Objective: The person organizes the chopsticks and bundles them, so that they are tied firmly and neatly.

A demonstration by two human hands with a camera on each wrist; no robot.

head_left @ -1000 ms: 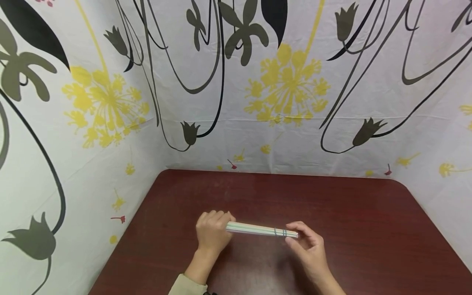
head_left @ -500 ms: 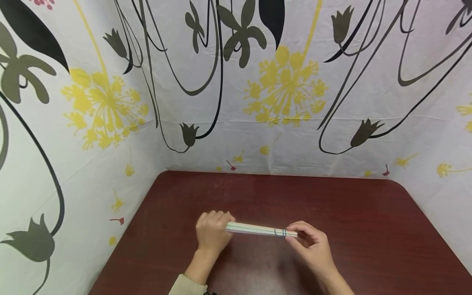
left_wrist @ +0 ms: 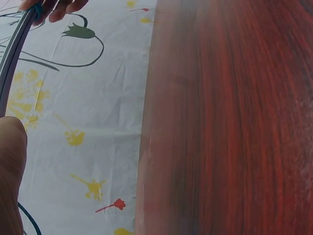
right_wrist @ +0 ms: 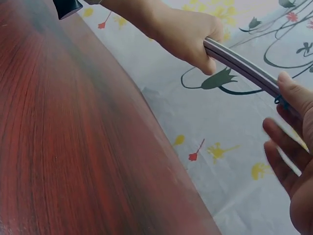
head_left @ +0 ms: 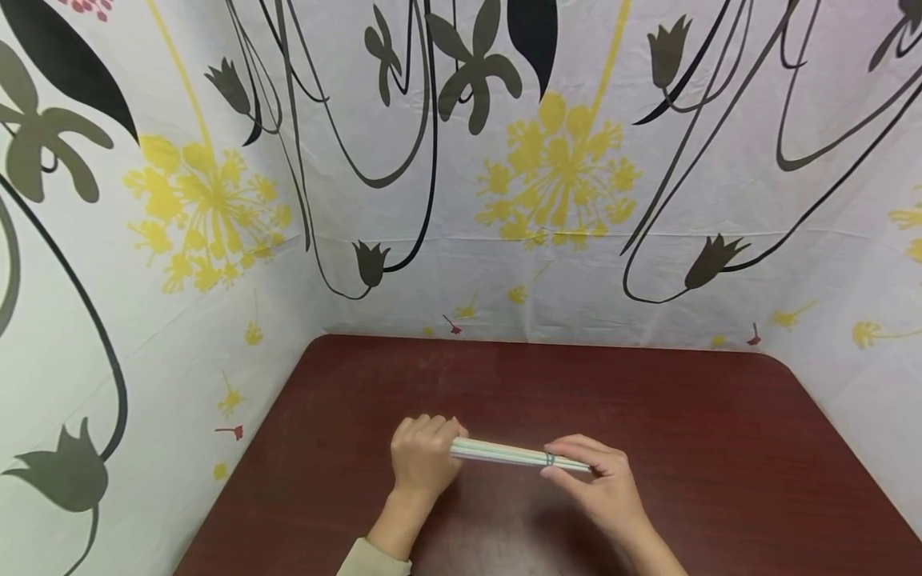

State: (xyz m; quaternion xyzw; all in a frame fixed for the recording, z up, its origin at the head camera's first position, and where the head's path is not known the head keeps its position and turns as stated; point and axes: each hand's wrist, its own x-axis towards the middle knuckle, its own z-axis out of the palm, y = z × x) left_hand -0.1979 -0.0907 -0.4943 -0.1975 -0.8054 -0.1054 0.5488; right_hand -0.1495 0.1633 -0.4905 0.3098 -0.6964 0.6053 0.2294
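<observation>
A bundle of slim, pale sticks point(head_left: 500, 452) is held level above the table, with a blue-green rubber band point(head_left: 550, 459) round it near the right end. My left hand point(head_left: 426, 458) grips the left end in a fist, knuckles up. At the banded part, the thumb and forefinger of my right hand point(head_left: 601, 478) pinch the rubber band against the sticks, and the tips stick out past it. In the right wrist view, the other fingers point(right_wrist: 283, 149) of that hand stand apart from the bundle. My left thumb point(left_wrist: 12, 152) lies along the bundle in the left wrist view.
Below the hands is a dark red wooden table point(head_left: 346, 384) with rounded far corners. A white cloth point(head_left: 461, 264) printed with grey tulips and yellow flowers hangs behind it and along both sides.
The rubber band's separate strands now sit together, the outer one having shifted left along the sticks. Both hands have moved slightly, the left a little to the right with the bundle.
</observation>
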